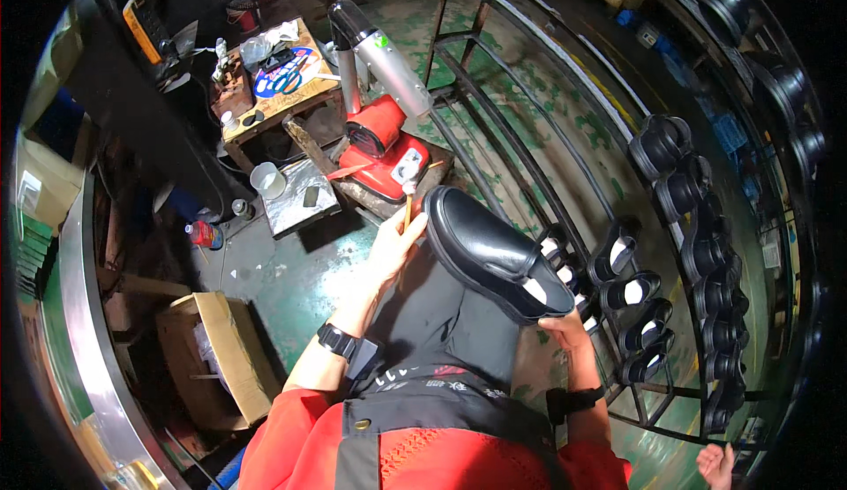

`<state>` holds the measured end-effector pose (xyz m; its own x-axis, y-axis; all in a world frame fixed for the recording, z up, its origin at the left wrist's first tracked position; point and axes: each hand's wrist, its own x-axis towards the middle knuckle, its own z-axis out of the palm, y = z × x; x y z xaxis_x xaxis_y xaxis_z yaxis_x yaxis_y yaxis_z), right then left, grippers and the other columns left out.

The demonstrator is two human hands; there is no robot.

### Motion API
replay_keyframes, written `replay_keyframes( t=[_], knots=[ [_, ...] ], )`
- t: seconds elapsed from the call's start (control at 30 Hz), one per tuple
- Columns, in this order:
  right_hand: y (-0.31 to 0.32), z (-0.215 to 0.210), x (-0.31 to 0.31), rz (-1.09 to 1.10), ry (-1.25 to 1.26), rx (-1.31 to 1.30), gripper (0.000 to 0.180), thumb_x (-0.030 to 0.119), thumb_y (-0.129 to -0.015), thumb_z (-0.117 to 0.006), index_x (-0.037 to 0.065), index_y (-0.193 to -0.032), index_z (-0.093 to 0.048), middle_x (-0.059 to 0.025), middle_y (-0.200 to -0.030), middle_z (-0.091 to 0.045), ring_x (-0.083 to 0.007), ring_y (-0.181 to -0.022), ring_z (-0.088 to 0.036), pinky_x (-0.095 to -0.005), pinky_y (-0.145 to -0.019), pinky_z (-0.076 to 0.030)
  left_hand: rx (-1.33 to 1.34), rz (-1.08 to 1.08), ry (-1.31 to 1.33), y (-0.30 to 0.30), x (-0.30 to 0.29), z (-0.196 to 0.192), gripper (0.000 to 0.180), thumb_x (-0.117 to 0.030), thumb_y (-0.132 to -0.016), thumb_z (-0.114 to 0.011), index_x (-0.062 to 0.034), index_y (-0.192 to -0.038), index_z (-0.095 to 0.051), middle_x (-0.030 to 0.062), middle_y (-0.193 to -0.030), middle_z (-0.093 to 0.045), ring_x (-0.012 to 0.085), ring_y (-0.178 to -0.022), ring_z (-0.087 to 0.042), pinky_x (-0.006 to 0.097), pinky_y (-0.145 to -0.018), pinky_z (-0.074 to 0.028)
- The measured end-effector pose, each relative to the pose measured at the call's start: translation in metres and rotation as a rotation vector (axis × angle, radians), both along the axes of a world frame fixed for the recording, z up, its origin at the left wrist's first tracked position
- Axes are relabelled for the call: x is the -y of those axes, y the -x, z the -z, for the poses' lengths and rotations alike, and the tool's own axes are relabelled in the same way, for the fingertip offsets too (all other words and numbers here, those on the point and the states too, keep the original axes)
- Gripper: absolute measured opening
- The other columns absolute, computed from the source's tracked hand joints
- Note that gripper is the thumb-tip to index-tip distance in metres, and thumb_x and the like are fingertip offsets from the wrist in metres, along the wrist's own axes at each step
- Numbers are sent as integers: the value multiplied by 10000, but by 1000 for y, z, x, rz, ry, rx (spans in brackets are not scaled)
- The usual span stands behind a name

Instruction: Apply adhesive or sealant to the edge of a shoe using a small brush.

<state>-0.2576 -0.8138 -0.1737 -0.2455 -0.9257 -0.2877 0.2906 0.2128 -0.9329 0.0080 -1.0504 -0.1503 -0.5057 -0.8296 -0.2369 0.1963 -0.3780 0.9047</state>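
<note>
A shiny black leather shoe [481,234] is held tilted in front of me, its toe up and to the left. My right hand [565,329] grips it at the heel end; part of the fingers is hidden under the shoe. Beside the toe, my left hand [397,247] is closed around a thin wooden-handled brush [408,211] with a pale tip, pointing up. Whether the left fingers also touch the shoe, I cannot tell. Just beyond the brush stands a red machine base [388,164] with a silver cylinder [388,67] above it.
On the right, a metal rack [529,128] carries several black shoes [697,234]. A wooden table [304,84] with scissors stands at the far left, and a white cup [267,180] nearer. An open cardboard box [238,349] lies lower left. Another person's hand [715,465] shows lower right.
</note>
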Motion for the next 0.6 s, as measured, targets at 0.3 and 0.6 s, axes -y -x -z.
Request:
replay_keyframes(
  t=[0.3, 0.6],
  knots=[
    [-41, -19, -8, 254, 109, 143, 968, 7, -547, -778, -5, -1380, -288, -89, -1326, -434, -206, -1239, -410, -340, -1059, -291, 125, -172, 45, 41, 11, 34, 225, -242, -926, -540, -35, -909, -624, -58, -698, -463, 43, -640, -384, 211, -577, -309],
    [-51, -27, -33, 347, 187, -5, 970, 51, -505, -820, -12, -1347, -342, -80, -1264, -484, -197, -1179, -464, -321, -1009, -343, 183, 1, 220, 46, 25, -15, 259, -292, -872, -605, -41, -928, -638, -50, -635, -489, 42, -490, -379, 215, -443, -270]
  ],
)
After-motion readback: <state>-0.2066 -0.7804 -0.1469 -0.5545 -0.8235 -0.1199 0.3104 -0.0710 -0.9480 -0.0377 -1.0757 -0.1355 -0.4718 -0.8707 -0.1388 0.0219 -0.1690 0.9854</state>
